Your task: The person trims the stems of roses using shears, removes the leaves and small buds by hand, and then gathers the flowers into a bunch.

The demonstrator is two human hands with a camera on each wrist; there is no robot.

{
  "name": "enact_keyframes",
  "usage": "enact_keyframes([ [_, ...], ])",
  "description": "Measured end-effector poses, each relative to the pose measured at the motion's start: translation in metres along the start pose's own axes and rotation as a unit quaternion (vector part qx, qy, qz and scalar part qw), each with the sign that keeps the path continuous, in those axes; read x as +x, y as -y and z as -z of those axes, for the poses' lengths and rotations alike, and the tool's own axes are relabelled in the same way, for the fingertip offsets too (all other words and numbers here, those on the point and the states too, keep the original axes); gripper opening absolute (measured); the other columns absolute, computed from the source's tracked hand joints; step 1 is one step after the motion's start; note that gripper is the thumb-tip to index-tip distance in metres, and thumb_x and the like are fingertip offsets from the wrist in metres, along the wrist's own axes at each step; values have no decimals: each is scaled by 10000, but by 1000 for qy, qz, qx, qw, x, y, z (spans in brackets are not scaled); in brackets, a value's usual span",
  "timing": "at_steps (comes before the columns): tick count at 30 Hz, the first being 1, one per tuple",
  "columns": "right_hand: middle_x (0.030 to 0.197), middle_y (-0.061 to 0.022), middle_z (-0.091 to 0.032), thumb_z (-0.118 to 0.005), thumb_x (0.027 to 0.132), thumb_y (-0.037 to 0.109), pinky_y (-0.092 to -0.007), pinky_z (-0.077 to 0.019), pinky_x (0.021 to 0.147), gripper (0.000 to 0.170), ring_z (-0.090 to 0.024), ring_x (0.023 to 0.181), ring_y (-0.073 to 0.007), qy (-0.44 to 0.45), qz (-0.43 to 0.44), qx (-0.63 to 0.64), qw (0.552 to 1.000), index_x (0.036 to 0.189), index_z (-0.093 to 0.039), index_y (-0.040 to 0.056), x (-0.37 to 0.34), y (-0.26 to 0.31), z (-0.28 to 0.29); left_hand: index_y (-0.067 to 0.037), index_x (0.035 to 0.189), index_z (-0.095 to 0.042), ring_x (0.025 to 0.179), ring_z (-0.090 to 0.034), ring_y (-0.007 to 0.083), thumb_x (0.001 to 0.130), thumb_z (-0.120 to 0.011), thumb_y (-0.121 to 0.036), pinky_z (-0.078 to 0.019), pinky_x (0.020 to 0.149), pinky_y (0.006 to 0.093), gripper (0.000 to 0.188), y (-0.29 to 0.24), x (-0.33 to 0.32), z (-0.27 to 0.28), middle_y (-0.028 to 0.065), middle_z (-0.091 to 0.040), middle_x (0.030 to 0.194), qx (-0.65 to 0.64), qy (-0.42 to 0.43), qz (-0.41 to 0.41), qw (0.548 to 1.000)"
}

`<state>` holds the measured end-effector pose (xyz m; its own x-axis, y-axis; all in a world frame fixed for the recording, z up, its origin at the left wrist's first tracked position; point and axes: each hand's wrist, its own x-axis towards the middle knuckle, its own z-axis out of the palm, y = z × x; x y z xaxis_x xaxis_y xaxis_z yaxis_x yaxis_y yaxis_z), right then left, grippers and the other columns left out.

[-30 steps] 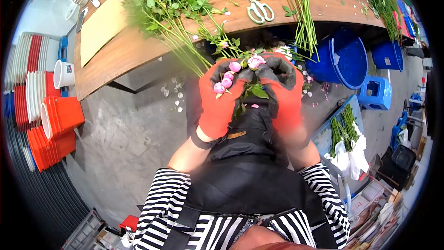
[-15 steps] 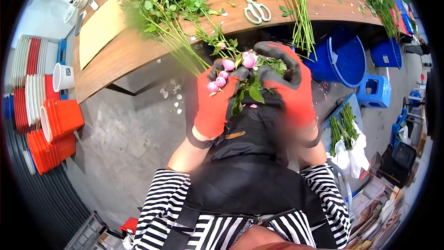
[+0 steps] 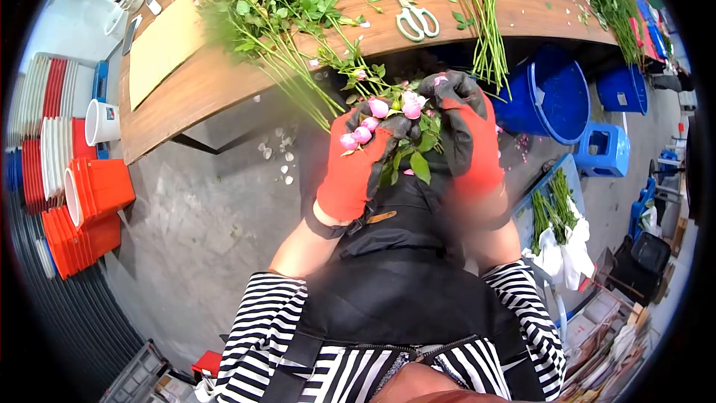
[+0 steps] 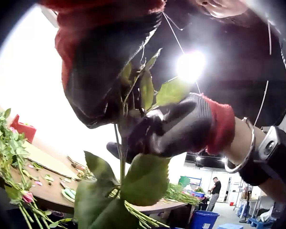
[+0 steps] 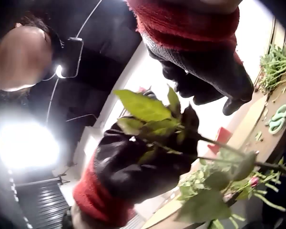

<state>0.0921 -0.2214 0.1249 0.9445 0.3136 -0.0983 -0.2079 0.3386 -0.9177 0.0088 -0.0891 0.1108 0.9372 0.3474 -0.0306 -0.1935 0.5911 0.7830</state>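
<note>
My left hand (image 3: 352,166), in a red and black glove, grips a spray of pink roses (image 3: 362,134) by its stems. Several rounded blooms show over the fingers, and the opened rose (image 3: 412,106) stands beside the thumb. Green leaves (image 3: 420,167) hang below the grip; in the left wrist view large leaves (image 4: 145,180) spread along the stem. My right hand (image 3: 471,134), gloved alike, is just right of the opened rose, its curled fingertips pinching a pink petal (image 3: 441,80). The right wrist view shows the left glove (image 5: 138,164) round the stems, partly covered by leaves.
Across the wooden table (image 3: 246,101) lie leafy roses (image 3: 287,0), scissors (image 3: 418,21) and a bundle of green stems (image 3: 488,22). Blue buckets (image 3: 548,97) and a blue stool (image 3: 603,149) stand right; orange bins (image 3: 101,186) stand left. Fallen petals (image 3: 286,157) dot the floor.
My right hand has come away from the opened rose to the right, and a petal now shows in its fingertips. The left hand keeps its grip on the roses, shifting only slightly.
</note>
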Motion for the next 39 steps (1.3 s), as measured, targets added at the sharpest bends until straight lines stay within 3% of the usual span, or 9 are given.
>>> enact_keyframes([
  [3,1117,-102,-599,-693,673,-90,-323,-446,939,372,-572,1064,-196,-23,74,-44,996,1022,-604,5,-3,10,-9,3,1078,-602,834,-535,70,850,-573,70,-461,833,240,239,5,4,10,-27,-535,871,-28,-4,-5,1000],
  [7,1126,-99,-610,-710,663,-94,-313,-451,929,414,-577,1069,-212,71,186,-256,946,1060,-635,-5,-15,16,-6,3,1072,-606,846,-534,69,841,-571,79,-459,831,234,246,8,3,10,-26,-537,864,10,-22,-11,1000],
  [10,1122,-98,-614,-716,675,-87,-308,-449,929,401,-582,1049,-212,49,171,-264,948,1059,-639,-4,-21,11,-13,6,1076,-607,839,-534,69,838,-583,71,-458,828,227,248,10,0,13,-31,-536,856,62,-28,-14,998],
  [16,1037,-66,-609,-669,743,-70,-293,-454,889,369,-573,1007,-156,38,72,-141,987,1100,-610,-2,-21,3,-12,-21,1099,-568,941,-639,171,874,-633,4,-519,841,295,235,9,2,14,45,-616,989,11,12,5,1000],
  [21,1021,-56,-622,-637,796,-38,-279,-449,902,341,-577,983,-141,34,-18,7,999,1132,-590,-10,-8,-16,5,-11,1077,-583,879,-563,92,884,-623,3,-475,832,245,197,16,5,17,-12,-568,916,-23,13,6,1000],
  [26,1106,-69,-635,-643,802,-32,-280,-446,918,408,-584,1014,-163,100,-12,-12,995,1205,-576,-24,-9,9,-6,-24,1052,-590,783,-479,33,881,-636,-3,-422,796,181,178,7,4,11,-68,-482,861,-40,-17,33,999],
  [30,1128,-100,-637,-651,707,-32,-288,-451,915,415,-586,1039,-182,131,-61,-43,989,1120,-635,-57,-7,7,2,-27,1097,-606,743,-405,9,858,-630,33,-387,749,153,248,22,5,27,-90,-428,833,-19,-31,69,997],
  [34,1123,-124,-621,-639,680,-14,-289,-470,873,371,-591,1000,-187,103,11,-99,990,1047,-648,-70,-12,6,1,-21,1121,-607,764,-407,11,846,-615,58,-389,758,152,287,27,4,31,-82,-439,848,19,-48,80,995],
  [39,1047,-102,-630,-635,710,4,-283,-477,829,317,-595,954,-168,93,24,-72,993,1022,-639,-52,-13,5,1,-25,1132,-612,795,-437,6,848,-616,65,-415,792,163,297,28,0,24,-75,-472,853,20,-43,53,997],
])
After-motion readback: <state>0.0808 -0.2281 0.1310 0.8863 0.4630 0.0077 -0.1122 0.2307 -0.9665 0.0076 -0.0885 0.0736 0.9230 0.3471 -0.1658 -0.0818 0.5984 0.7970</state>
